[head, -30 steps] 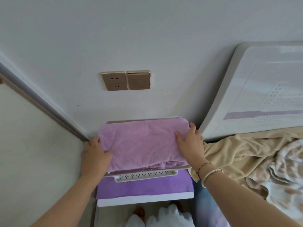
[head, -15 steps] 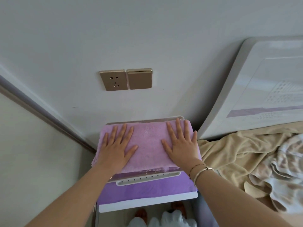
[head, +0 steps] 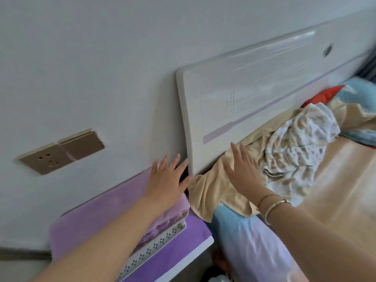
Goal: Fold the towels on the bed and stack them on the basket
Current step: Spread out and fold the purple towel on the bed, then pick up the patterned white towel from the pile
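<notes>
A home bedroom: bed point(head: 335, 180), headboard point(head: 254, 94), wall socket point(head: 43, 159).

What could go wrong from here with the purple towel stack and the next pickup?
1. The folded purple towel overhangs the white perforated basket at its left end; it may sag or slide off.
2. The open left hand hovers at the towel's right end; it could drag the fold open.
3. The beige towel lies tangled with a white patterned cloth; the open right hand might lift both.
</notes>
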